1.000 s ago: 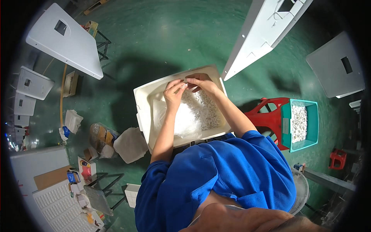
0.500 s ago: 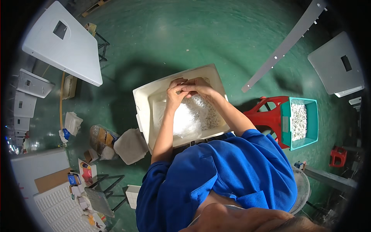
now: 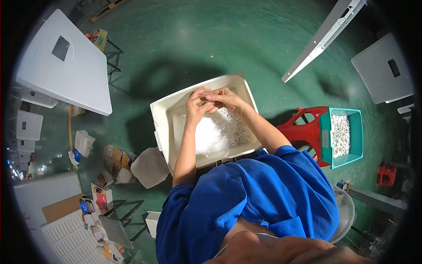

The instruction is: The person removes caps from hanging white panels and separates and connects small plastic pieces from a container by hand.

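Over the far half of a cream plastic bin [image 3: 159, 115], my left hand [image 3: 196, 105] and my right hand [image 3: 225, 98] meet at their fingertips. Both are closed in a pinch, and whatever sits between the fingers is too small to make out. Below them in the bin lies a clear plastic bag [image 3: 211, 138], brightly lit. Many small whitish parts [image 3: 238, 132] are heaped on the bin's right side, partly under the bag.
On my right, a red plastic stool [image 3: 303, 127] carries a teal bin [image 3: 361, 140] of small white parts. White panels [image 3: 83, 75] hang at the far left and a long white rail [image 3: 323, 42] at the far right. A pale stool seat [image 3: 150, 168] stands left of the cream bin.
My fingers have shifted slightly while staying together over the bin. The hanging panel at left has swung nearer, and the long rail at right has turned and moved.
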Demonstrator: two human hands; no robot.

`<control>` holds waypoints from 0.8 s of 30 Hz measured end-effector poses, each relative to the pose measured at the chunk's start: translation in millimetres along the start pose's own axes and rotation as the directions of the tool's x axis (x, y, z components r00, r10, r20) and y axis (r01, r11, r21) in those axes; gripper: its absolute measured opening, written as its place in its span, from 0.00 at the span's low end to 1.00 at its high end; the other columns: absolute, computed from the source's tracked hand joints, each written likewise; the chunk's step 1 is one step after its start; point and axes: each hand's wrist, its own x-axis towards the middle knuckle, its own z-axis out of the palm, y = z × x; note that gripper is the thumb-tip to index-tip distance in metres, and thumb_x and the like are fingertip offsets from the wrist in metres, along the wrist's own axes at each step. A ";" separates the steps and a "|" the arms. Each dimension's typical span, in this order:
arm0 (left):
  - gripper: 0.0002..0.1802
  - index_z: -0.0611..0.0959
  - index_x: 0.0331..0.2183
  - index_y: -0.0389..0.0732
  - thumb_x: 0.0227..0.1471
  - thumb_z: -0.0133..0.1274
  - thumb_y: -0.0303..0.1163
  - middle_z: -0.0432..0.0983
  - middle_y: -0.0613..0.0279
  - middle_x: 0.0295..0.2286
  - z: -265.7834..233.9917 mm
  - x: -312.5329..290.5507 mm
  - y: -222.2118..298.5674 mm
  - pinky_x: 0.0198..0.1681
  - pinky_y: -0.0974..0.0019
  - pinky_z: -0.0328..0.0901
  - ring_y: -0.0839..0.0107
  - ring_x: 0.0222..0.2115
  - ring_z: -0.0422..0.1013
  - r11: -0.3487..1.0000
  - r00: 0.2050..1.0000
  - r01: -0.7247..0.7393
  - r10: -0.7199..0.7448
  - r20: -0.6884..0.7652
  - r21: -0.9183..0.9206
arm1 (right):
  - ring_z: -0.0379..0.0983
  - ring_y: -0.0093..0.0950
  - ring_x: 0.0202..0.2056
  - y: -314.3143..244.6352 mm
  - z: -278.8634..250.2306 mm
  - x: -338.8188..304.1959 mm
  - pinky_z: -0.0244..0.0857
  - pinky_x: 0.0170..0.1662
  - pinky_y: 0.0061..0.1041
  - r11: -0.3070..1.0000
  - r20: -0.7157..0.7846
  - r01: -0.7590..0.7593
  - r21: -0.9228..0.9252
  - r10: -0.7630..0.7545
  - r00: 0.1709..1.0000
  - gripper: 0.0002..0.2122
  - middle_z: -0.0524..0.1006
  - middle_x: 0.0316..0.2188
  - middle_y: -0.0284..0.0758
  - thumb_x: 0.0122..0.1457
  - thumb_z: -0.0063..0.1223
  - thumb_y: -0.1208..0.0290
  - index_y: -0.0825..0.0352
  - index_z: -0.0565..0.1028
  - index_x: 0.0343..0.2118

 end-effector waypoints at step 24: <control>0.06 0.83 0.25 0.35 0.38 0.59 0.20 0.77 0.60 0.33 -8.8 1.0 2.4 0.48 0.64 0.63 0.64 0.46 0.68 0.997 0.997 0.078 -0.078 -0.001 -0.001 | 0.78 0.34 0.24 -16.4 14.0 -9.1 0.72 0.20 0.23 0.973 0.100 -0.226 -0.054 0.230 0.968 0.28 0.77 0.25 0.48 0.59 0.40 0.48 0.78 0.71 0.37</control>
